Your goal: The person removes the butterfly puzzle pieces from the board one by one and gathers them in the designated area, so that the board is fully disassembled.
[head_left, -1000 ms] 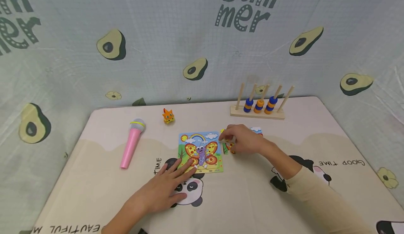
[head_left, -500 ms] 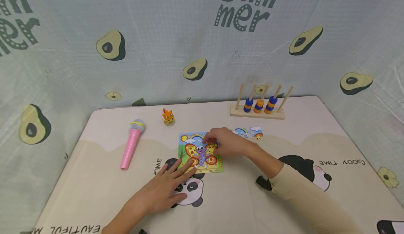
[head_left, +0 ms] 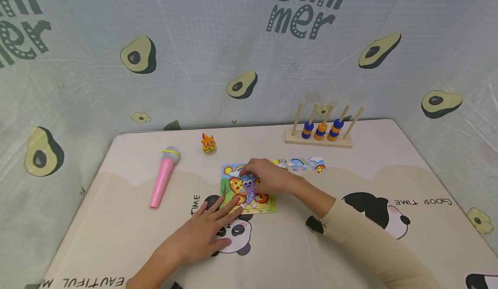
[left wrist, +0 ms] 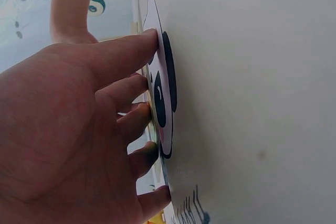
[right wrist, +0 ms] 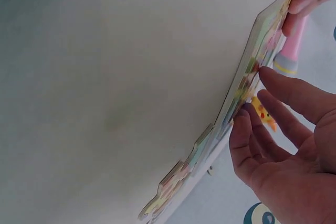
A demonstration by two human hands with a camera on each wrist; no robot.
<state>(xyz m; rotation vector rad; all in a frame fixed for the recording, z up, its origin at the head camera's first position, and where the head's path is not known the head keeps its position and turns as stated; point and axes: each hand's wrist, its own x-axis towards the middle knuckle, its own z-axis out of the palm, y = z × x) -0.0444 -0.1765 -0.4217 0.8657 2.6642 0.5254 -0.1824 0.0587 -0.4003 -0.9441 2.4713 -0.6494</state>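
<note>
A square butterfly puzzle board [head_left: 229,183] lies flat mid-table, its upper right covered by a hand. My left hand [head_left: 208,228] lies flat, fingers spread, the tips on the board's lower left edge; in the left wrist view the straight fingers [left wrist: 126,61] touch down beside the panda print. My right hand [head_left: 266,176] is over the board, thumb and fingers bent around a puzzle piece [right wrist: 245,85] at the board's surface, as the right wrist view shows. The hand mostly hides that piece. Loose puzzle pieces [head_left: 298,164] lie in a row right of the board.
A pink toy microphone [head_left: 162,181] lies at the left. A small orange toy figure [head_left: 208,143] stands behind the board. At the back right is a wooden peg stand [head_left: 319,139] with blue and orange rings. A printed cloth wall [head_left: 194,98] rises behind the table.
My right hand has moved left from the loose pieces onto the board, and a green-and-red puzzle piece is gone from beside it. The left hand has stayed in place.
</note>
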